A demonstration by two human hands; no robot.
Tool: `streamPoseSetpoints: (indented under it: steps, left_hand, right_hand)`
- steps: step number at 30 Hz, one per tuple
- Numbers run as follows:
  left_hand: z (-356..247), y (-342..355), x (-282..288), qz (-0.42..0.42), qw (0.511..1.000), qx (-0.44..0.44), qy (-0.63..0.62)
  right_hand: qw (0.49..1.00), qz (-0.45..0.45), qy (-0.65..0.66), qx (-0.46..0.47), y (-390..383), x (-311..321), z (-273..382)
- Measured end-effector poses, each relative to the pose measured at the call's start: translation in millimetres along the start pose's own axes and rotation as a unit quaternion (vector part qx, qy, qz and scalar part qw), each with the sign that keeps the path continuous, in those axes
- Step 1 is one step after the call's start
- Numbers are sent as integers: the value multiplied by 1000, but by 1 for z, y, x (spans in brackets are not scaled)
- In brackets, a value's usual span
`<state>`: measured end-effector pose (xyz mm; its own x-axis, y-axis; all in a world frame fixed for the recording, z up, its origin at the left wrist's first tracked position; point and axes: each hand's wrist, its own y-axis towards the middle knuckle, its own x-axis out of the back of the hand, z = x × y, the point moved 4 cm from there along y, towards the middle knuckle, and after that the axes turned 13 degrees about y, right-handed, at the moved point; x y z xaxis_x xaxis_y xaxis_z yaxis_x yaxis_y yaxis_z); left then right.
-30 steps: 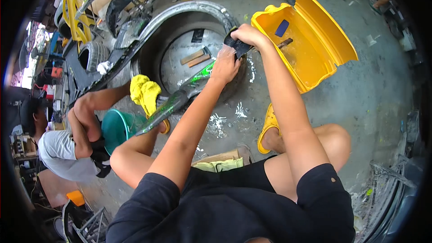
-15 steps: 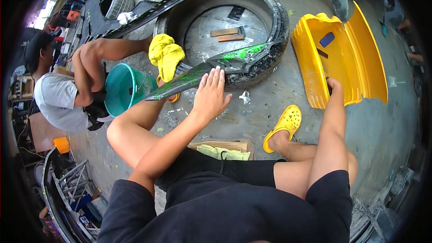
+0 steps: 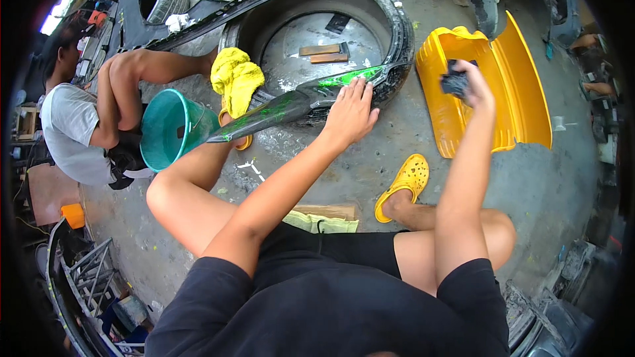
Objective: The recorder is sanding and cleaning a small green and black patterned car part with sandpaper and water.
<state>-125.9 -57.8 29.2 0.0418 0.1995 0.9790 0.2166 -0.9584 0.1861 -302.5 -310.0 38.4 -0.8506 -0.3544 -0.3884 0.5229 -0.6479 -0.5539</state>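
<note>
My left hand (image 3: 350, 109) lies with fingers spread on a long black panel with green markings (image 3: 264, 116), which rests across the rim of a large tire (image 3: 405, 33). A yellow cloth (image 3: 235, 79) is draped beside the panel's left part. My right hand (image 3: 477, 89) grips a crumpled dark pad (image 3: 454, 78), held over the yellow plastic tub (image 3: 503, 129) to the right of the tire.
A person in a grey shirt (image 3: 69, 132) sits at the left beside a green bucket (image 3: 159, 139). Behind are another tire (image 3: 165, 10) and dark panels. My yellow clogs (image 3: 413, 175) are on the concrete floor. Metal frames (image 3: 86, 284) stand lower left.
My right hand has left the panel, reached down into the yellow tub, and now comes up with the dark pad. My left hand has opened on the panel and shifted slightly up and right.
</note>
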Motion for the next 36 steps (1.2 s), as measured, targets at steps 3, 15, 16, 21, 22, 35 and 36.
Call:
streamPoseSetpoints:
  steps: [3, 15, 16, 21, 22, 35, 36]
  left_hand:
    - [13, 18, -20, -6, 999, 37, -22]
    - [83, 7, -1, 157, 985, 40, -65]
    - [88, 11, 4, 128, 972, 89, -176]
    - [89, 17, -12, 137, 804, 170, -552]
    - [90, 16, -13, 120, 809, 174, -548]
    - [87, 18, 18, 56, 800, 43, -595]
    - [90, 18, 12, 83, 770, 54, -631]
  right_hand:
    - [991, 82, -98, -35, 16, -79, -38]
    - [985, 116, -92, 89, 0, -158, -115]
    - [991, 104, -24, 80, -3, -158, -115]
    - [981, 137, 120, 60, -18, -173, -120]
    - [979, 151, 129, 48, -24, -174, -122]
    - [969, 120, -11, 217, -64, -164, -132]
    - [967, 122, -40, 222, -67, -171, -130]
